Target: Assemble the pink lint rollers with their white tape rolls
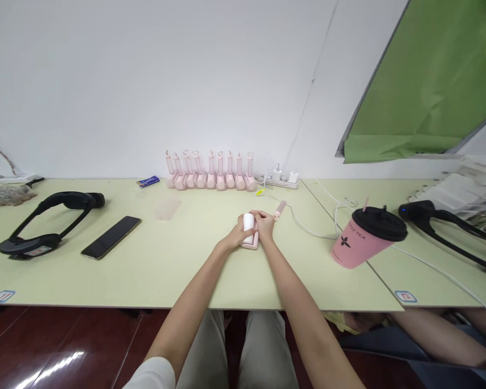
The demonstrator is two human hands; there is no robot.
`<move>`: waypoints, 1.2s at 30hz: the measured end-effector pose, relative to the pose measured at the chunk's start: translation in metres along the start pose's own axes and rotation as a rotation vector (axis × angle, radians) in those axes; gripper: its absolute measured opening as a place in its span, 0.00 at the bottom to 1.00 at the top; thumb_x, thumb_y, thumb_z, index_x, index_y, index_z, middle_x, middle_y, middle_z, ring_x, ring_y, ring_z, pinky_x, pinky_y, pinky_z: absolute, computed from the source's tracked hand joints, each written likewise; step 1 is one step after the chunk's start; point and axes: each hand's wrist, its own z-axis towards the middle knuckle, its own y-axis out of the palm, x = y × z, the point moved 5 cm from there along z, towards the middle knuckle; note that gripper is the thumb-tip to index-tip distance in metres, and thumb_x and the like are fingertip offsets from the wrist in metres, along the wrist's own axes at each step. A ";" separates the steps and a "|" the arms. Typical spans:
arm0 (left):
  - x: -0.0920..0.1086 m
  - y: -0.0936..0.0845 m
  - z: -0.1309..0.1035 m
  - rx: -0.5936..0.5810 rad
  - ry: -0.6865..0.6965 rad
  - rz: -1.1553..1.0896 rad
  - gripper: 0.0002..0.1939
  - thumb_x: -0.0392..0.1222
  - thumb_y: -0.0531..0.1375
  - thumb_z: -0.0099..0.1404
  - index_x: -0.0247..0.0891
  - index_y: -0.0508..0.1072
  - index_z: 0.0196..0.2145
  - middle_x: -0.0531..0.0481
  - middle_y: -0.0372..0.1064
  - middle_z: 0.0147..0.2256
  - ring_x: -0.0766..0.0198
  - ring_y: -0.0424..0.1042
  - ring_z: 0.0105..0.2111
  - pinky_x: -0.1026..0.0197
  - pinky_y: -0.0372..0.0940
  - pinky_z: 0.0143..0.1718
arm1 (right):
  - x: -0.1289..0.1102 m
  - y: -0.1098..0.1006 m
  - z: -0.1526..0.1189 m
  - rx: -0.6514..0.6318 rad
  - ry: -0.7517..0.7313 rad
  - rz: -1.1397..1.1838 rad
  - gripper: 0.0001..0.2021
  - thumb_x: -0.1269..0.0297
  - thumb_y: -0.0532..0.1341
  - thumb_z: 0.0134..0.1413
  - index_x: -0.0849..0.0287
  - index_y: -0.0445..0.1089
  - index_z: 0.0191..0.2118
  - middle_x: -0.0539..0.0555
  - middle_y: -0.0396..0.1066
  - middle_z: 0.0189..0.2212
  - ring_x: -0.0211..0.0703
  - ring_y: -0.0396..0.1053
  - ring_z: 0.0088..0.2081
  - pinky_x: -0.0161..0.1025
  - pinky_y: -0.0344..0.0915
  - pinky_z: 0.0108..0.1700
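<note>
A small pink device with a white rounded part (248,221) lies on the pale green table (166,270) in front of me. My left hand (238,234) wraps its left side, thumb across the lower front. My right hand (264,222) is closed on its upper right side, fingertips at the top edge. A pink strap piece (281,208) lies just beyond my right hand. Behind, several pink devices (221,179) with upright loop straps stand in a row against the wall.
A black phone (110,237) and black headset (48,224) lie left; a blue packet (148,181) lies further back. A pink cup (362,240), white cable (308,231), power strip (281,183) and second headset (449,221) are right. Another person's arm (441,337) shows below the table edge.
</note>
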 end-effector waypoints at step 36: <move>-0.022 -0.082 0.010 0.429 -0.082 -0.857 0.13 0.42 0.58 0.56 0.36 0.69 0.40 0.46 0.69 0.40 0.64 0.70 0.38 0.66 0.66 0.37 | -0.006 0.009 -0.017 -0.555 -0.122 -0.295 0.12 0.64 0.54 0.47 0.56 0.69 0.39 0.53 0.68 0.39 0.41 0.67 0.38 0.40 0.61 0.43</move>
